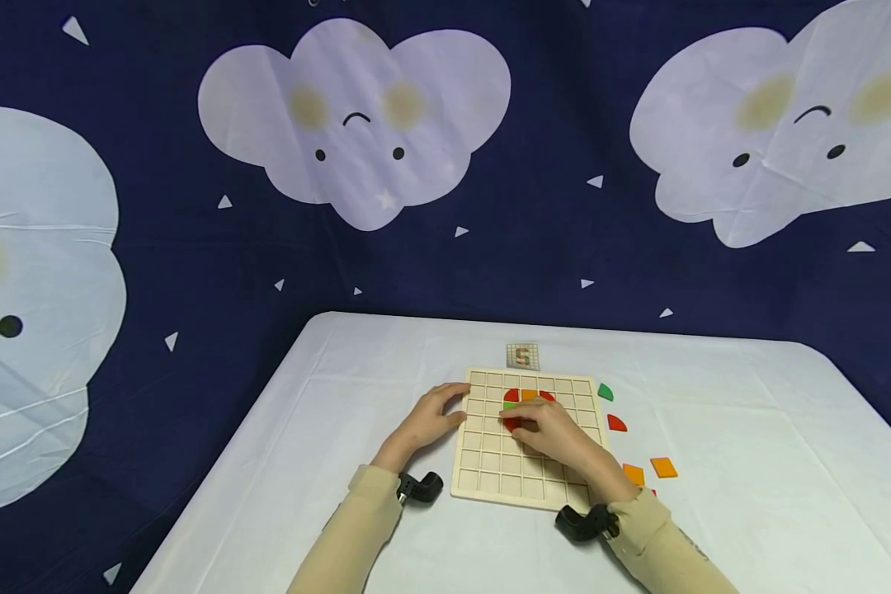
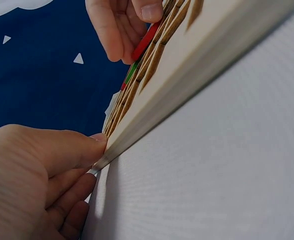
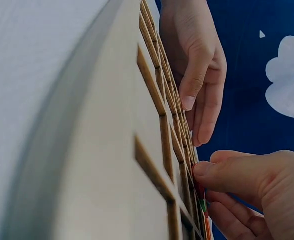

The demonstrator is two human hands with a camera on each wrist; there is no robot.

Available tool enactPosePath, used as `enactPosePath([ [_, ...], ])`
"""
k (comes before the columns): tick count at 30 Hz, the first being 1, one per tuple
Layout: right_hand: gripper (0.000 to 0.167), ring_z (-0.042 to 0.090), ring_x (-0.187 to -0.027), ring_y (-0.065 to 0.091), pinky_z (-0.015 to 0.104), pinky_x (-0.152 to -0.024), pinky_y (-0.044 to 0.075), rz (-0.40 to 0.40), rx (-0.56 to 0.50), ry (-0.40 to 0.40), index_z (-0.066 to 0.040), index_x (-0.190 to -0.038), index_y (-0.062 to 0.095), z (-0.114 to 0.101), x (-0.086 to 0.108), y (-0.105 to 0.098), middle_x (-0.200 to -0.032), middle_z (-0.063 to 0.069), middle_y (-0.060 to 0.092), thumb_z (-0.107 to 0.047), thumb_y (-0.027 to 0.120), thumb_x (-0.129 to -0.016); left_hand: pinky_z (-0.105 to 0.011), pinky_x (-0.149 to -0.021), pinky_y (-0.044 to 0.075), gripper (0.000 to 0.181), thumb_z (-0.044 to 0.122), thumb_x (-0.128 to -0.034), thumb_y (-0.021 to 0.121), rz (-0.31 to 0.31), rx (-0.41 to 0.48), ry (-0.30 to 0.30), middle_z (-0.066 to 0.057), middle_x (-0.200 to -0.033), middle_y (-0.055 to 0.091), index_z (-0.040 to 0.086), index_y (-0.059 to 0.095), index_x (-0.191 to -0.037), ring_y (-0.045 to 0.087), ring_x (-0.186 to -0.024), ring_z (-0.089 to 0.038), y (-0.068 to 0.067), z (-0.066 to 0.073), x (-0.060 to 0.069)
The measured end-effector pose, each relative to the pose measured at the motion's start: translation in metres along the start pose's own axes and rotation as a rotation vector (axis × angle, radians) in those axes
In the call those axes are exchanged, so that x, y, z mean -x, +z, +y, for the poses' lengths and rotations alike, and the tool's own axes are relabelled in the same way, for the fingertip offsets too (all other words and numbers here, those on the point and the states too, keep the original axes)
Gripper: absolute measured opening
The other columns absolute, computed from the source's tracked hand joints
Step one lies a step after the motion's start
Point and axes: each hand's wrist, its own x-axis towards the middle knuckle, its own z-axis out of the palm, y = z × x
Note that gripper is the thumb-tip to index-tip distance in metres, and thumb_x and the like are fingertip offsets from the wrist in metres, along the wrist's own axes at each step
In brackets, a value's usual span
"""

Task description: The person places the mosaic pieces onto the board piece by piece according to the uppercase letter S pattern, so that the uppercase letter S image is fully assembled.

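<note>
A wooden grid board [image 1: 490, 474] lies on the table. My left hand [image 1: 426, 419] rests at its left edge, with thumb and index finger touching the side and the other fingers loosely bent. Over the middle of the grid, my right hand [image 1: 553, 431] pinches a red piece [image 2: 146, 42] between thumb and fingers at the board's surface. Its outline is partly hidden by the fingers. Above that hand, a red quarter-round [image 1: 511, 395], an orange square [image 1: 530, 395] and another red quarter-round [image 1: 547, 396] sit in a row. A light green piece [image 1: 510, 405] shows below the left one.
Behind the board lies a small pattern card [image 1: 523, 357]. To the right are a green quarter-round [image 1: 605, 392], a red quarter-round [image 1: 617, 423] and orange squares [image 1: 664, 468]; a bit of red shows by the right sleeve. A dark curtain hangs beyond the white table [image 1: 386, 355].
</note>
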Motion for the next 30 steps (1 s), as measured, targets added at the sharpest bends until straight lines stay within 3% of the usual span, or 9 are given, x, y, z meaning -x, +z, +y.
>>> enactPosePath([
  [14,0.026,0.021,-0.096,0.061,0.035,-0.080,0.052,0.011,0.002,-0.006,-0.008,-0.108,0.072,-0.002,0.000,0.000,-0.106,0.003,0.068,-0.006,0.071,-0.082,-0.042,-0.109,0.029,0.049,0.009,-0.0882,0.063,-0.004,-0.002,-0.001,-0.011,-0.138,0.048,0.003,0.049,-0.135,0.038,-0.131,-0.028,0.000,0.000,-0.001],
  [18,0.026,0.023,-0.099,0.061,0.038,-0.081,0.053,0.034,-0.044,0.014,-0.007,-0.110,0.071,-0.004,0.001,-0.007,-0.108,0.004,0.068,-0.008,0.070,-0.084,-0.043,-0.109,0.029,0.049,0.009,-0.0882,0.063,-0.001,0.003,0.007,-0.011,-0.138,0.048,0.002,0.050,-0.135,0.039,-0.130,-0.028,0.001,0.000,-0.001],
  [24,0.026,0.025,-0.108,0.059,0.047,-0.088,0.049,0.170,-0.221,0.135,-0.011,-0.113,0.070,-0.012,0.008,-0.051,-0.112,0.002,0.067,-0.017,0.068,-0.087,-0.043,-0.109,0.029,0.048,0.008,-0.0878,0.063,-0.003,0.009,0.015,-0.011,-0.137,0.048,0.002,0.050,-0.134,0.039,-0.130,-0.028,0.002,0.000,-0.001],
  [25,0.026,0.024,-0.106,0.060,0.044,-0.080,0.053,0.189,-0.237,0.154,-0.012,-0.113,0.070,-0.012,0.012,-0.060,-0.113,0.002,0.067,-0.019,0.068,-0.088,-0.044,-0.108,0.029,0.049,0.008,-0.0878,0.063,-0.004,0.009,0.016,-0.012,-0.137,0.048,0.002,0.050,-0.134,0.039,-0.130,-0.029,0.002,0.000,-0.001],
  [30,0.031,0.012,-0.104,0.061,0.024,-0.075,0.054,0.231,-0.237,0.240,-0.013,-0.117,0.068,0.001,0.043,-0.102,-0.116,0.002,0.065,-0.028,0.066,-0.090,-0.044,-0.108,0.029,0.049,0.009,-0.0884,0.063,0.002,0.008,0.003,-0.011,-0.138,0.047,0.003,0.050,-0.135,0.038,-0.131,-0.028,0.001,-0.001,0.000],
])
